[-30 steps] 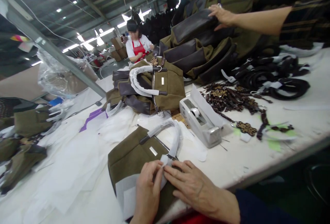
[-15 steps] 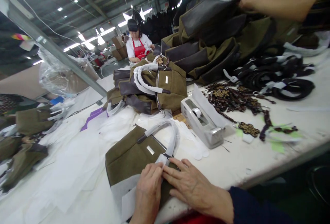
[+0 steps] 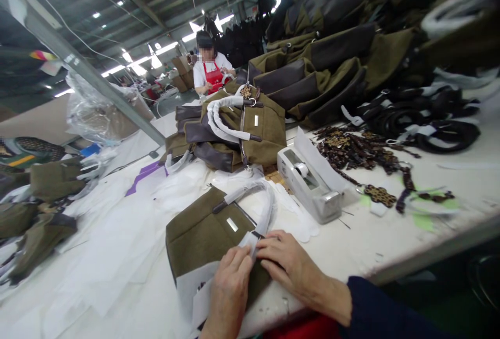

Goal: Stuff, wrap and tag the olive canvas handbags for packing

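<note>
An olive-green handbag [image 3: 203,232] lies flat on the white table in front of me, with a small metal plate [image 3: 232,224] on its side. Its arched handle [image 3: 267,206] is wrapped in white translucent material. My left hand [image 3: 231,284] presses bent fingers on the wrapping near the handle's lower end. From the right, my right hand [image 3: 291,263] closes its fingers at that same end, by the dark tab. White paper [image 3: 195,281] covers the bag's lower part. The fingertips partly hide what they grip.
Behind the bag stands a grey tape dispenser [image 3: 308,185]. Beaded flower charms [image 3: 378,196] and coiled black straps [image 3: 441,133] lie to the right. Olive bags [image 3: 320,76] are piled at the back. A metal post [image 3: 89,76] slants at left; a person in a red apron [image 3: 213,76] sits beyond.
Another person's arm at upper right, which was gripping a bag on the pile, is out of view. My hands stay at the handle's end, with fingers slightly shifted.
</note>
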`<state>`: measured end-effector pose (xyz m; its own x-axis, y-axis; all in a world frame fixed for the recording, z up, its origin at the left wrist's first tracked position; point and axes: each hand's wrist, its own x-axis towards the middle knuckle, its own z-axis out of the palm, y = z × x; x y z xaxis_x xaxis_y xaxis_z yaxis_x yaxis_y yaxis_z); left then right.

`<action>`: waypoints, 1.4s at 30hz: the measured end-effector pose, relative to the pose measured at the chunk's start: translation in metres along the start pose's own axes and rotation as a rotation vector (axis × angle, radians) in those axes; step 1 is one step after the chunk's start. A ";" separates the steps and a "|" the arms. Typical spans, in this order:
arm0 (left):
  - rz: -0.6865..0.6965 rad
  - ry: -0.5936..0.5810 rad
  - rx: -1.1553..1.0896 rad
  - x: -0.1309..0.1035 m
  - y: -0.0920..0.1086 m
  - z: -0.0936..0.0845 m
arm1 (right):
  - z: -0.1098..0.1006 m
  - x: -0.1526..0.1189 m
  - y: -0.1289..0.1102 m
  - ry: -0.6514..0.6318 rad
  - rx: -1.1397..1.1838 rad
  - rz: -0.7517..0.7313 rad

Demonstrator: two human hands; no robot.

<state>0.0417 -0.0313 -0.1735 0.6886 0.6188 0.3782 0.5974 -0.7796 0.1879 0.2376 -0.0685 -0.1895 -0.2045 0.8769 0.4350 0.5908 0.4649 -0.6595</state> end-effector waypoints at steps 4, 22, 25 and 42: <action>-0.010 -0.015 -0.026 0.003 0.001 0.000 | 0.003 0.001 -0.003 0.041 -0.086 -0.082; 0.053 -0.159 0.171 0.006 -0.029 -0.031 | 0.023 0.031 0.013 -0.186 -0.331 -0.148; 0.008 -0.172 0.164 0.008 -0.031 -0.030 | 0.021 0.043 0.010 -0.233 -0.316 -0.146; 0.173 -0.089 0.265 -0.013 -0.079 0.021 | -0.156 0.007 0.058 0.255 -0.273 0.506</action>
<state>-0.0057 0.0246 -0.2123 0.8153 0.4945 0.3014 0.5468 -0.8288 -0.1192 0.3922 -0.0544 -0.1288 0.3254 0.9077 0.2650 0.7507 -0.0776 -0.6561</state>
